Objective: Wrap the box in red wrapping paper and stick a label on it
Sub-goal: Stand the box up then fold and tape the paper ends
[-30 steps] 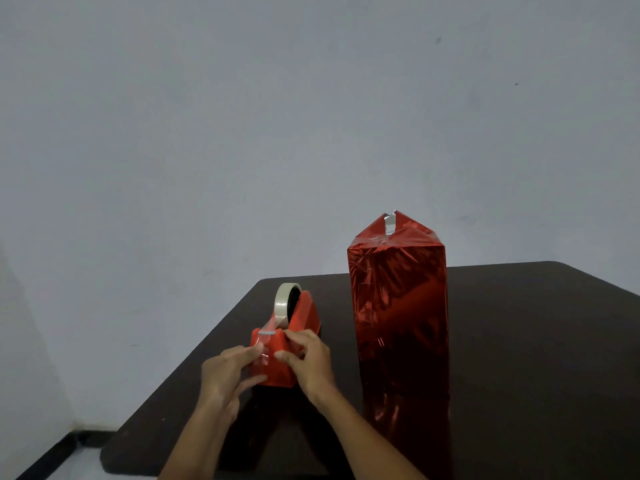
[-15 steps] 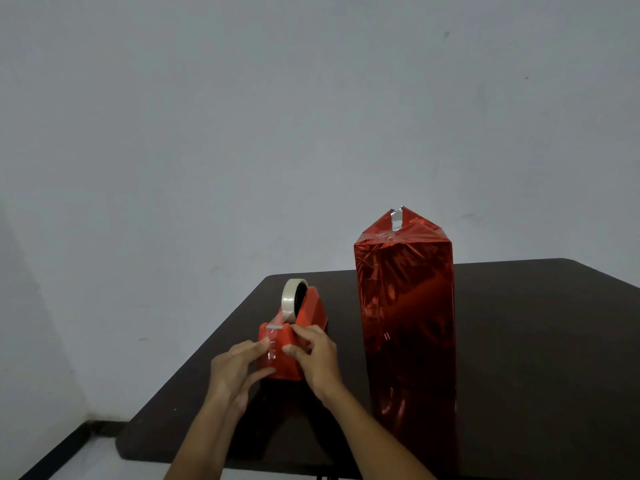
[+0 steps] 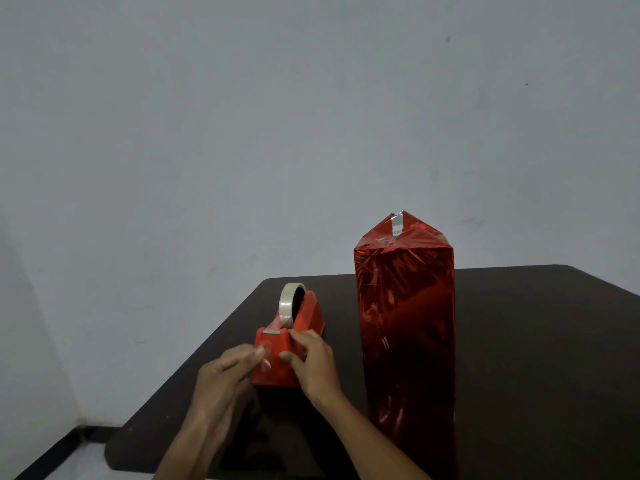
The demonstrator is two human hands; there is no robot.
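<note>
The step in hand looks like taking tape to close the wrapping. The box (image 3: 405,323) stands upright on the dark table (image 3: 536,341), to the right of both hands and apart from them. It is already covered in shiny red wrapping paper (image 3: 408,386) down every side that shows. At its top the paper rises in a folded peak where a sliver of the silver underside (image 3: 396,225) is exposed, with some clear tape across the fold just below, so that end seems only partly closed. Near the table's left part sits a red tape dispenser (image 3: 306,315) carrying a roll of clear tape (image 3: 286,301). The right hand (image 3: 311,362) grips the dispenser's near end, its fingers curled against the front and side, apparently to steady it. The left hand (image 3: 225,379) pinches a short strip of tape (image 3: 265,356) between thumb and fingertips, just in front of the cutter. Whether the strip is already free of the blade cannot be told, since it is clear and somewhat blurred. The next move probably calls for tearing the strip cleanly against the cutter and carrying it across to the peak without letting it fold onto itself. The flap must then be pressed flat while the tall, narrow box is kept from tipping. No label shows anywhere, so that part of the task seems not yet begun. No brand, print or other writing can be read on the dispenser, the roll or the paper.
</note>
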